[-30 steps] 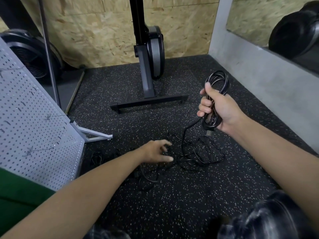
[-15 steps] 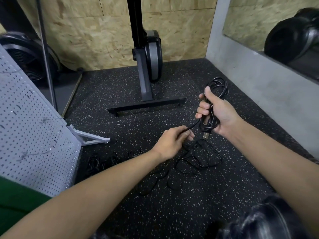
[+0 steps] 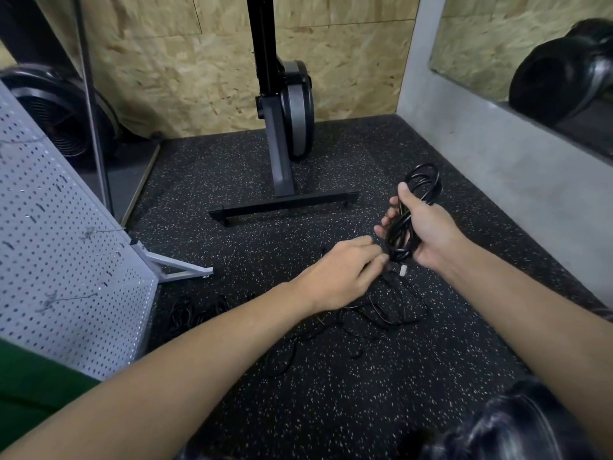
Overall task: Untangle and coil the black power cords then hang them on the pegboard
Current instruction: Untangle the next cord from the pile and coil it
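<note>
Since most of the cord lies loose on the floor, we're mid-coil, nowhere near hanging. The pegboard [image 3: 59, 260] leans at far left, and its hooks [image 3: 89, 231] look bare as far as we can see. The loose tangle [image 3: 391, 310] sits on the floor well right of the pegboard's foot. A smaller clump [image 3: 195, 310] lies just beside that foot. The coil [image 3: 401, 232] is held up off the floor, farther from the pegboard than the tangle, with a few loops built.

Next move, our call: feed another loop of slack from the tangle up into the coil. Strands cross a lot down there, so we expect to stop and pick them apart.

Right hand [image 3: 428, 230]: fingers curled round the coil's middle, thumb up along it, a loose hold rather than a fist. Left hand [image 3: 341, 277]: on the pegboard side of the coil, fingertips bunched at its bottom end, pinching the trailing strand [image 3: 388, 275]. A pale plug [image 3: 403, 270] dangles just under the coil.
</note>
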The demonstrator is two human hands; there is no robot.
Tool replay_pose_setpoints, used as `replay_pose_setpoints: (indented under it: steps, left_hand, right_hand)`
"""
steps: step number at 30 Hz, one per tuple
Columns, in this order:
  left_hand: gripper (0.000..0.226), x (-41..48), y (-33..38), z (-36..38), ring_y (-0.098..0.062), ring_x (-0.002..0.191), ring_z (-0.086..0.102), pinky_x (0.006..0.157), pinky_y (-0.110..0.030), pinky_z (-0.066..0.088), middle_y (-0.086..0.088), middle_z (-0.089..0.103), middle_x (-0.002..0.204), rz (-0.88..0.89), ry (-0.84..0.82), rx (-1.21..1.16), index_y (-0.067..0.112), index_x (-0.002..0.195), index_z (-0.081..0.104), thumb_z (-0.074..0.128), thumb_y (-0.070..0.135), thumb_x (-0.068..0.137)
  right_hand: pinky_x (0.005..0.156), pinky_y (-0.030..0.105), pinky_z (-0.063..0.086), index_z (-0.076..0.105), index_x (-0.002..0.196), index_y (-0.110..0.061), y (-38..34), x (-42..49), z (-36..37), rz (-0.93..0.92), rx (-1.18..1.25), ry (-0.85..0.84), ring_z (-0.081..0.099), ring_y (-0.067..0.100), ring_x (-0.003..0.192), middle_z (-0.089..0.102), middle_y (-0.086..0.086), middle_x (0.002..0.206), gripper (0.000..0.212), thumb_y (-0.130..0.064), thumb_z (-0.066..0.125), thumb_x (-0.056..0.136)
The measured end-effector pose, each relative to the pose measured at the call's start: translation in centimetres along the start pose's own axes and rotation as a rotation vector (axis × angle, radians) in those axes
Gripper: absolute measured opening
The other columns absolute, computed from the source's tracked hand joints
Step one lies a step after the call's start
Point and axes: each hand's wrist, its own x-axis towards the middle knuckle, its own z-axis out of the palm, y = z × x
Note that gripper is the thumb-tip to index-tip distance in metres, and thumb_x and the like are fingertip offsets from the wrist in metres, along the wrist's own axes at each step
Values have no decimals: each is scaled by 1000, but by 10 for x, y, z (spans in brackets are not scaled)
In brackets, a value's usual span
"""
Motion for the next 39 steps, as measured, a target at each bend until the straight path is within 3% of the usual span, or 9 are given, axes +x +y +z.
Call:
replay_pose_setpoints:
  steps: [3, 6, 8, 12, 18, 23, 27, 33, 39]
  left_hand:
    - [22, 0, -1, -2, -10, 85, 57, 79, -9, 41, 0, 62, 94, 62, 36, -42, 7, 94, 72, 58, 18, 107]
    - [16, -2, 2, -1, -11, 89, 66, 87, -23, 52, 1, 73, 97, 47, 83, -90, 11, 100, 80, 68, 21, 102]
    - [16, -3, 2, -2, -7, 83, 71, 86, -24, 55, 4, 78, 90, -49, 74, -162, 14, 98, 81, 71, 26, 100]
    - [35, -9, -8, -5, -10, 75, 73, 82, -27, 58, 1, 77, 81, -194, -68, -251, 12, 89, 72, 58, 38, 107]
    - [34, -21, -29, 0, -6, 120, 64, 110, -31, 45, 9, 75, 118, -255, -344, -190, 18, 120, 69, 38, 33, 114]
    - [24, -22, -31, -3, -14, 91, 72, 88, -36, 56, 6, 77, 94, -249, -227, -128, 16, 107, 75, 55, 28, 109]
    - [20, -17, -21, -3, -13, 73, 71, 75, -25, 58, 1, 76, 81, -187, -120, -148, 14, 98, 77, 67, 30, 102]
    - [23, -10, -13, -10, -12, 79, 67, 78, -30, 55, 0, 75, 91, -15, 32, 31, 11, 98, 78, 70, 32, 100]
    - [38, -9, -7, -25, -23, 77, 65, 66, -39, 52, -1, 70, 88, 35, -14, 377, 13, 95, 63, 57, 50, 103]
  right_hand:
    - [62, 35, 63, 67, 96, -9, 2, -4, 2, 47, -24, -15, 63, 16, 55, 60, 2, 67, 30, -39, 68, 100]
    - [58, 32, 59, 66, 97, -10, 3, -6, 6, 38, -74, -42, 57, 15, 52, 55, -1, 62, 29, -39, 65, 102]
    - [52, 29, 54, 66, 97, -11, 2, -6, 9, 1, -117, -34, 52, 13, 51, 51, -4, 57, 29, -39, 63, 103]
    - [44, 25, 40, 62, 94, -13, -4, -5, 10, -8, -62, -40, 40, 11, 48, 41, -5, 54, 27, -37, 60, 106]
    - [39, 23, 30, 58, 92, -12, -13, -11, 11, -2, 10, -102, 31, 9, 43, 33, -5, 52, 27, -34, 56, 107]
    - [42, 23, 40, 61, 91, -13, -10, -9, 6, -11, 4, -27, 41, 10, 46, 43, -4, 56, 29, -38, 60, 105]
    - [52, 27, 53, 65, 93, -12, -1, -7, 6, -5, 19, 21, 52, 13, 51, 53, -2, 61, 26, -36, 67, 101]
    - [52, 29, 51, 67, 96, -11, 4, -6, 8, 20, -131, -52, 51, 13, 52, 53, -2, 60, 23, -33, 67, 102]
    - [45, 25, 43, 69, 100, -11, 4, -6, 6, 141, -450, -125, 45, 11, 49, 46, -4, 56, 30, -40, 64, 102]
